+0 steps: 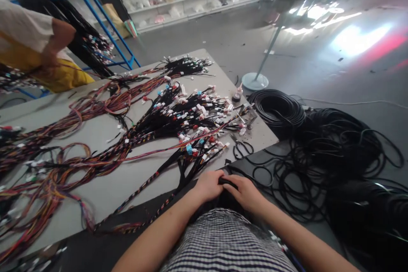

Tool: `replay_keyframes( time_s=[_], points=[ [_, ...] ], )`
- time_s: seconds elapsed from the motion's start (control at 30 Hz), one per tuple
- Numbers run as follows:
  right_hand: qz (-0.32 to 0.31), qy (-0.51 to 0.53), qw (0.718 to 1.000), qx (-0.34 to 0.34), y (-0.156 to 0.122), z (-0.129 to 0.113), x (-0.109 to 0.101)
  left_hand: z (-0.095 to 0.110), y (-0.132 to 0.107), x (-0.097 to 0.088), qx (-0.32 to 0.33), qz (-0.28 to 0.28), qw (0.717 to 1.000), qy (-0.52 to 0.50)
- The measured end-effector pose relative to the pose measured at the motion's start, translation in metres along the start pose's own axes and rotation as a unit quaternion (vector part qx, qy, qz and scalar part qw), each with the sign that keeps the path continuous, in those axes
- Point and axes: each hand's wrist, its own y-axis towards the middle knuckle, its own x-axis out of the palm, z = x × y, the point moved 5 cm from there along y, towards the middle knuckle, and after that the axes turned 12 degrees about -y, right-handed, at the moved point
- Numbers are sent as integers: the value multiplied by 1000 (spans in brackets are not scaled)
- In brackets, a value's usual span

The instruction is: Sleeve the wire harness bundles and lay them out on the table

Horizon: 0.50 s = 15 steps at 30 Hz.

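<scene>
My left hand (208, 185) and my right hand (245, 192) meet close to my body, just past the near edge of the grey table (95, 136). Both are closed on a black cable (228, 181) that runs between them. The cable is part of a black wire harness (191, 123) fanned out over the table, ending in many white, red and blue connectors. Black scissors (242, 148) lie on the table just beyond my hands.
Bundles of red and orange wires (47, 170) cover the table's left side. Coils of black tubing (277, 108) and loose black cable (344, 157) lie on the floor at right. Another person in a white top (28, 29) is at the far left, by a blue rack (95, 12).
</scene>
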Motion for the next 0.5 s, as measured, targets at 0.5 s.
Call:
replay_keyframes(
  time_s=[0.5],
  points=[
    [85,-224,952,189,174,253,-226,40,312,-94,14,82,993,-80]
  ],
)
